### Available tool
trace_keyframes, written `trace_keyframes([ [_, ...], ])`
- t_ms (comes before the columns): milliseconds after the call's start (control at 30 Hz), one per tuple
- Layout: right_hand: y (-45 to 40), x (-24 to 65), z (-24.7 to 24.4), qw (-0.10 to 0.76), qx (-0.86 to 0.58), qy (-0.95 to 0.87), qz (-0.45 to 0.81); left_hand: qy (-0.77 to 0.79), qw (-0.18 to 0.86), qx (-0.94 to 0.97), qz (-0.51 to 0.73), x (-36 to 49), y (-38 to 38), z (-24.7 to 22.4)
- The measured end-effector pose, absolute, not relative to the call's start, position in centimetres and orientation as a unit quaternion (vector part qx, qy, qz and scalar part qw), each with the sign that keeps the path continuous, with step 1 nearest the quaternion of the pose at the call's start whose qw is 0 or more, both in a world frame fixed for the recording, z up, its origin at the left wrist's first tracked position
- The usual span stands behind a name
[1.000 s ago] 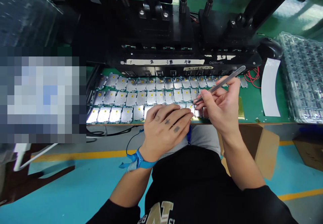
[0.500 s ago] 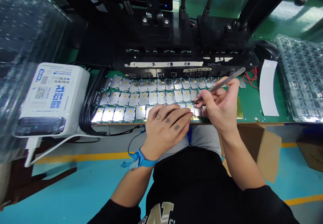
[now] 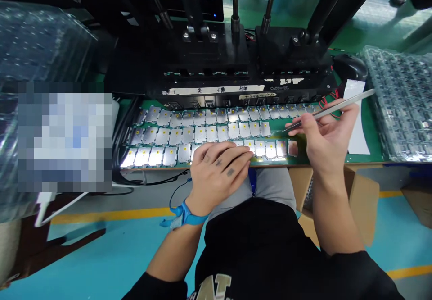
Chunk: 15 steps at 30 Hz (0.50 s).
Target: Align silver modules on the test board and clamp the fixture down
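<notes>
On the green fixture board (image 3: 297, 152), the left hand (image 3: 219, 171) lies with its fingers loosely curled over the bottom row of metal-shielded modules (image 3: 202, 133), probably steadying them (whatever sits beneath the hand is hidden). Above the board's right end, the right hand (image 3: 326, 140) pinches steel tweezers (image 3: 332, 114) penlike between thumb and fingers, their tips too fine to show anything held.

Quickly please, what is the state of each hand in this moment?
Left hand: open, palm down on metal-shielded modules, holding nothing.
Right hand: closed, holding steel tweezers.
</notes>
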State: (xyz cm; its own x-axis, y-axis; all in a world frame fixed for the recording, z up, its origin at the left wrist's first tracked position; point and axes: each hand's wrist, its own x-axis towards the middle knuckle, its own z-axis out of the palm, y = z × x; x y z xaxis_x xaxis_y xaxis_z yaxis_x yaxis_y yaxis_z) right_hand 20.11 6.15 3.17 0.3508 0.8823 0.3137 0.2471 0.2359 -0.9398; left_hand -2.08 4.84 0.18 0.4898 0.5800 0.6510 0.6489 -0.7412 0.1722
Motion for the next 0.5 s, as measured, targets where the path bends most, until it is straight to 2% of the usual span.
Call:
trace_keyframes([
  [200, 6.4, 21.4, 1.2, 0.587, -0.572, -0.494, 0.289, -0.358, 0.050, -0.865, -0.347, -2.1, 4.9, 0.4],
  [500, 6.0, 21.2, 1.5, 0.571, -0.584, -0.503, 0.282, -0.363, 0.046, -0.865, -0.343, -2.3, 4.8, 0.0],
])
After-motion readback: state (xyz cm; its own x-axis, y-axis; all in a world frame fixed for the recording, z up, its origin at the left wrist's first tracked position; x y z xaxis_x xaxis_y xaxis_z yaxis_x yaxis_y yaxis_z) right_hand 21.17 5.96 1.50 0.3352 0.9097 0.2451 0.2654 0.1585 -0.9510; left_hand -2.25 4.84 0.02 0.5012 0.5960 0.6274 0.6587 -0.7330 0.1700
